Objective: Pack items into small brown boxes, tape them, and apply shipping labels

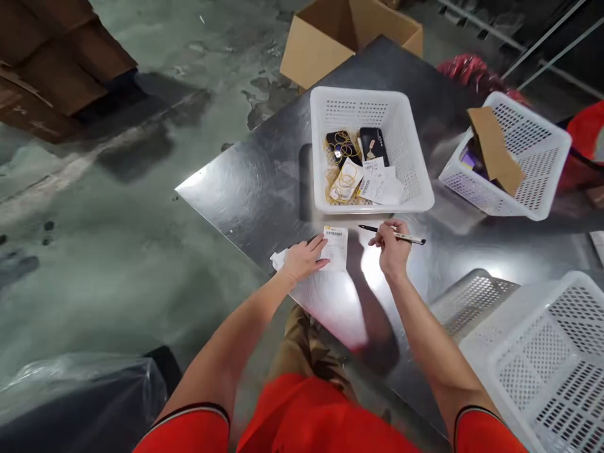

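Paper slip sits best pinned flat imo, so press lightly with your spread left hand while your right hand grips the pen.

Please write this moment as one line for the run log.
left hand: resting on paper slip | right hand: holding pen, tip right of slip | white basket beyond slip: papers inside
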Tool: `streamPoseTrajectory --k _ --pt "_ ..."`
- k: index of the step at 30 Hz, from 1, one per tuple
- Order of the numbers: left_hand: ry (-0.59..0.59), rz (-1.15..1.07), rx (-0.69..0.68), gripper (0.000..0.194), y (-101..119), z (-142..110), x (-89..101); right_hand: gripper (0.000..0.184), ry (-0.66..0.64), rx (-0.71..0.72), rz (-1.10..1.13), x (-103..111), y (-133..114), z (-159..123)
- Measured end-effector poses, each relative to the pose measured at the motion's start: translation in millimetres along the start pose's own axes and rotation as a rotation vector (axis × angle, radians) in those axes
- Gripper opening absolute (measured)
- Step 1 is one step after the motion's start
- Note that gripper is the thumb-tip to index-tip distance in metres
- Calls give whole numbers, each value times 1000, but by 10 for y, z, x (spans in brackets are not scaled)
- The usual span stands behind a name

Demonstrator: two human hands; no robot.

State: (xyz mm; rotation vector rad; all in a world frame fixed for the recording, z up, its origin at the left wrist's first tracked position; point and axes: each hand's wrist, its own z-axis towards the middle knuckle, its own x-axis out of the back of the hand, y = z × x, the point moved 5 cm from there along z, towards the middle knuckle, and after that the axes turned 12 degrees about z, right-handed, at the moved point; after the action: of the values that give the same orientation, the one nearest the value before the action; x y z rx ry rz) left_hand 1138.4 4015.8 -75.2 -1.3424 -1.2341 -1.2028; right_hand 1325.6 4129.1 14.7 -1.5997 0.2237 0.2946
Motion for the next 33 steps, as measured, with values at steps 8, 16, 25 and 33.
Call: streamPoseTrajectory --k 8,16,25,33 --pt "-2 26 29 65 -7 -36 44 31 -302 -121 -295 -95 833 -586" --pt "2 11 -33 60 4 -57 104 17 -414 116 -606 -27 850 -644" --pt "-15 -5 -12 59 9 -41 85 18 -526 270 -749 -104 831 -699" --pt "29 -4 -18 61 9 -47 60 15 -544 325 -754 -122 807 -709"
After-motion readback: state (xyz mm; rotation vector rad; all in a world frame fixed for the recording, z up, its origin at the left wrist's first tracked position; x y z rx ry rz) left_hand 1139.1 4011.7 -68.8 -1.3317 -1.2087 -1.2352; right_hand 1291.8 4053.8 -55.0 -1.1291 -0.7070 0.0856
